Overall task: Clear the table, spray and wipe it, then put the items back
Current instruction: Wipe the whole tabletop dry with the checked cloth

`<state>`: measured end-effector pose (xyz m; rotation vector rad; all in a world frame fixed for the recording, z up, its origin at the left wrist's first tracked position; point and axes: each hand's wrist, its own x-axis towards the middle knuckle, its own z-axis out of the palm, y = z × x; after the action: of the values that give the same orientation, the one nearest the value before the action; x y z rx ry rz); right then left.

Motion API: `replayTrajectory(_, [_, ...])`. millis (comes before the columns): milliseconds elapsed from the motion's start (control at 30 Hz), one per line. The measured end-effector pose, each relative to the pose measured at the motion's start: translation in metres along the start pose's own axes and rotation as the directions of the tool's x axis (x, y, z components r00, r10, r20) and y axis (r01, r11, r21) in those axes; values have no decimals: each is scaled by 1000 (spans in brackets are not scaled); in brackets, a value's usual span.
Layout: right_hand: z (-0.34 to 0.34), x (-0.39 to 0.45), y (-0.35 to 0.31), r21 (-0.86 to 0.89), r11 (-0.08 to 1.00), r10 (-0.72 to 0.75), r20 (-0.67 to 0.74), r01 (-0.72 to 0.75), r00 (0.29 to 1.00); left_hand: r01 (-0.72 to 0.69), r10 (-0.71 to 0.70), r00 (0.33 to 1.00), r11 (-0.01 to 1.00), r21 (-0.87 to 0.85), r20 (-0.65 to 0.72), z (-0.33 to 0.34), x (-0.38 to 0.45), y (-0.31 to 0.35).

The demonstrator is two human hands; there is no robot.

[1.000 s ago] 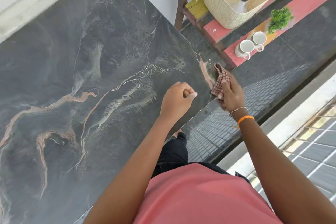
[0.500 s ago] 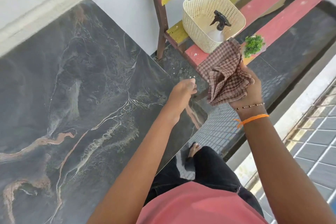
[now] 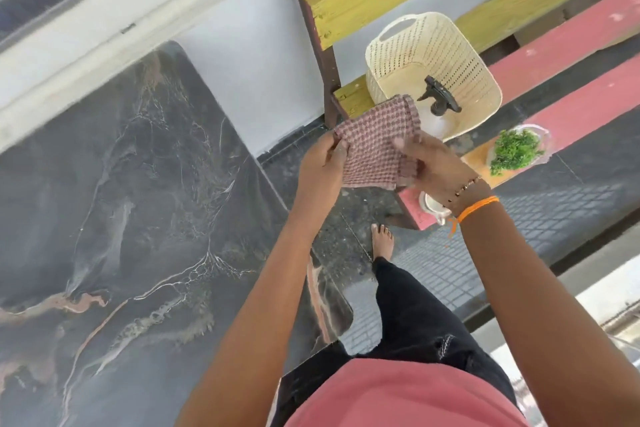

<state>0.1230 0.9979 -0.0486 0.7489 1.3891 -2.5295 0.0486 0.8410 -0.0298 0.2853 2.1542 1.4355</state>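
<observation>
Cloth [image 3: 375,149] is off the table [image 3: 138,218] now, and both hands have it: left hand [image 3: 323,163] pinches one edge, right hand [image 3: 427,163] grips the other, folding. Wiping looks finished, I'd say. Basket [image 3: 433,55] with the spray bottle [image 3: 440,97] sits just past the hands, plant [image 3: 516,149] beside the right one, open floor below.

Left hand [image 3: 323,166]: raised at centre frame, forearm running up from the lower middle, thumb and fingers [image 3: 341,149] pinching the left edge of the checked cloth [image 3: 375,149].
Right hand [image 3: 433,163]: just right of centre, forearm entering from the lower right, thumb on top of the cloth's right edge, fingers curled beneath. Wrist carries a bead bracelet [image 3: 465,185] and orange thread [image 3: 476,208].
Bare foot [image 3: 382,241]: on the floor, below the hands.
</observation>
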Motion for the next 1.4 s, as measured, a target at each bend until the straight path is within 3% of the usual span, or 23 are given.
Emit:
replayTrajectory(100, [-28,25,-15,-248,969,-15,-115,-14,993,120,-119,993,993,20,-21,24,29,6])
replayTrajectory(233, [-56,40,-35,-411,912,-68,-141,4,988,447,-472,880,861,-243,-54,46,65,20])
replayTrajectory(300, [-67,45,-46,-506,862,-83,-104,19,991,509,-534,845,806,-302,-1,51,78,23])
replayTrajectory(367, [-74,52,-54,-657,754,-82,-75,13,994,438,-429,898,893,-101,97,57,85,23])
replayTrajectory(433, [-79,62,-63,-841,541,-174,-87,22,981,258,-285,951,945,202,122,67,92,26])
replayTrajectory(533, [-88,79,-79,-978,200,-320,-119,-56,940,85,-100,995,883,462,9,84,113,39])
replayTrajectory(600, [-99,93,-91,-986,87,-426,-165,-141,890,46,-8,998,802,596,-68,95,134,43])
replayTrajectory(667, [-103,101,-100,-973,134,-482,-230,-188,846,71,17,993,687,723,-113,103,152,45])
replayTrajectory(800, [-118,139,-111,-956,214,-478,-283,-202,832,128,-47,989,732,669,-138,121,190,42])
replayTrajectory(867, [-131,163,-114,-939,290,-453,-305,-185,838,203,-157,978,851,484,-136,128,212,37])
replayTrajectory(933, [-148,184,-112,-919,352,-391,-315,-175,865,337,-325,941,926,172,-95,132,232,28])
replayTrajectory(1033, [-173,213,-102,-892,413,-263,-312,-186,913,494,-498,867,856,-149,14,142,256,13])
replayTrajectory(1100, [-187,228,-94,-828,527,-214,-347,-191,913,538,-543,839,825,-171,21,151,267,2])
replayTrajectory(1167, [-198,238,-83,-804,566,-219,-361,-183,907,568,-573,819,808,-153,15,158,271,-9])
replayTrajectory(1400, [-225,279,-35,-859,509,-330,-259,-60,908,602,-600,798,797,-48,48,180,283,-42])
